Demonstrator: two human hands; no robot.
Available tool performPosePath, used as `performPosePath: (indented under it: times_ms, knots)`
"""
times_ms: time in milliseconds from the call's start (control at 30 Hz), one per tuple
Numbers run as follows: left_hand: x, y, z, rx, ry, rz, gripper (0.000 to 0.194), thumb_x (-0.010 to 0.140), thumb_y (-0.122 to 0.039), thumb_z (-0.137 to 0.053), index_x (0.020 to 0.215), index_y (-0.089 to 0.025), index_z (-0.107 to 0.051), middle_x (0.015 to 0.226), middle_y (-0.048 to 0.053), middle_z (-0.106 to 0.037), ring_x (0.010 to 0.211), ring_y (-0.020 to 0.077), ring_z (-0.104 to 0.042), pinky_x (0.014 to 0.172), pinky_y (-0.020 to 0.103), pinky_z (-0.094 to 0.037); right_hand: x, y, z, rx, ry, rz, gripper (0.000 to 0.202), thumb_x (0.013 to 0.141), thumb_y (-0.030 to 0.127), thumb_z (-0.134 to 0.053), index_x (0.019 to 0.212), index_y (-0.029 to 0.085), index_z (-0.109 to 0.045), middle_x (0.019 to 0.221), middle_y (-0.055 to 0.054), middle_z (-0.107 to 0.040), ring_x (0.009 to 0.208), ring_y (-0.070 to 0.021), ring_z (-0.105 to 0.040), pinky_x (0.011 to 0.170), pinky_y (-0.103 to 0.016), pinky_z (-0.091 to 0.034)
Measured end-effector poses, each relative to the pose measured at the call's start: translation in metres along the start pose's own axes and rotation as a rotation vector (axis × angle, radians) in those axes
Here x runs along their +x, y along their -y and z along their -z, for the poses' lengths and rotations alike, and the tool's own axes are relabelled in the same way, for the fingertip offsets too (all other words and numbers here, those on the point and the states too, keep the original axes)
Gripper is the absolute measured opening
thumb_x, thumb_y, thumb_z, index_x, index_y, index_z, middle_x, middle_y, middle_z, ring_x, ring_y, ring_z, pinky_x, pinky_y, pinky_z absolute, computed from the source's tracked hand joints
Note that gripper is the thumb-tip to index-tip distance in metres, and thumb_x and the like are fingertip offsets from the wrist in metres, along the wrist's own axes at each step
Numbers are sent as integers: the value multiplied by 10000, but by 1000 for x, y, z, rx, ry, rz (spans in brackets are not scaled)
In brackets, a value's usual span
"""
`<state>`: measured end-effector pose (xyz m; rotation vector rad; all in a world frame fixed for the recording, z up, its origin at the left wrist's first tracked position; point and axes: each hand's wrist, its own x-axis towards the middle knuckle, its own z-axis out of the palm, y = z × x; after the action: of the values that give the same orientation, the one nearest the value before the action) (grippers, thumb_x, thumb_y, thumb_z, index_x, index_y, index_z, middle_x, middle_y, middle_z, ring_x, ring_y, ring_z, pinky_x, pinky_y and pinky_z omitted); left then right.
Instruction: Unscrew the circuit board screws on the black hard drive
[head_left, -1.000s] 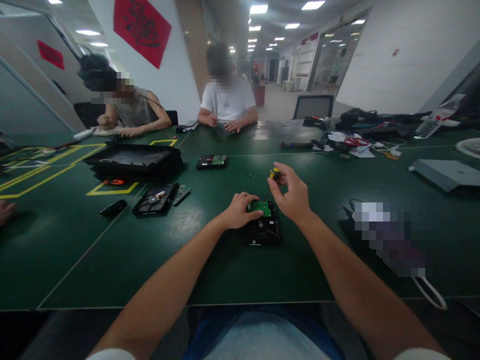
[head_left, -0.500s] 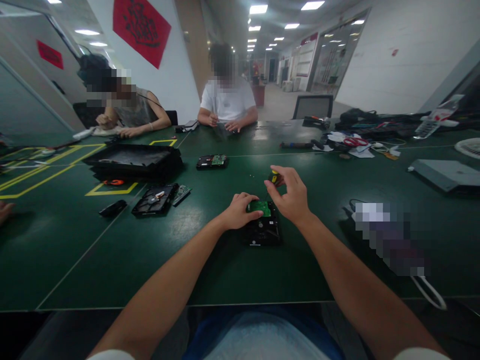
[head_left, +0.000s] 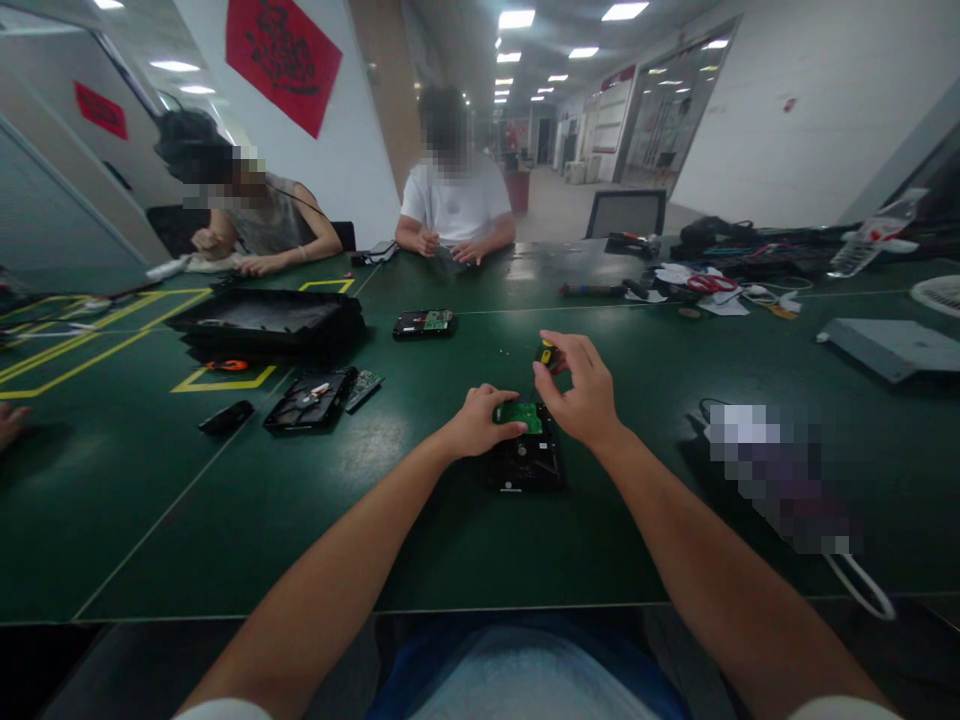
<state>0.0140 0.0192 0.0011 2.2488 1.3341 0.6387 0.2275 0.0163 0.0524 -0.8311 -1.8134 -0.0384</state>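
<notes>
A black hard drive (head_left: 534, 460) with a green circuit board (head_left: 527, 414) at its far end lies flat on the green table (head_left: 420, 540) in front of me. My left hand (head_left: 484, 424) grips the drive's far left side, thumb across the board. Above the drive's far right corner, my right hand (head_left: 579, 385) pinches a screwdriver by its yellow and black handle (head_left: 546, 352). The screwdriver's tip is too small to make out. A few tiny bits lie just beyond the drive.
Black trays (head_left: 266, 320), an opened drive (head_left: 309, 400) and a loose board (head_left: 364, 390) are on the left. Another drive (head_left: 424, 323) lies farther back. A grey metal box (head_left: 892, 348) and a blurred object (head_left: 780, 480) are right. Two people sit opposite.
The fingers of my right hand have shifted slightly around the screwdriver handle. My left hand and the drive stay where they were.
</notes>
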Motion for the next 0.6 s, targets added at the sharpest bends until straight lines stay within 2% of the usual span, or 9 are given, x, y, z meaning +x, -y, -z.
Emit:
performPosePath:
  times_ms: [333, 600]
  knots:
    - [0, -4, 2, 21, 20, -19, 571, 893, -488, -724, 1373, -186, -654, 1169, 125, -589, 1170, 324, -536, 1133, 506, -394, 1, 2, 1, -17, -15, -4, 420, 961, 270, -646, 1370, 329, -573, 1087, -55, -623, 864, -205, -643, 785, -414, -629]
    - [-1, -2, 1, 4, 21, -15, 580, 900, -516, -704, 1382, -199, -643, 1218, 127, -601, 1198, 335, -532, 1134, 514, -399, -3, -6, -4, 51, 3, -35, 495, 964, 225, -595, 1444, 302, -501, 1265, -88, -658, 941, -222, -708, 861, -437, -649]
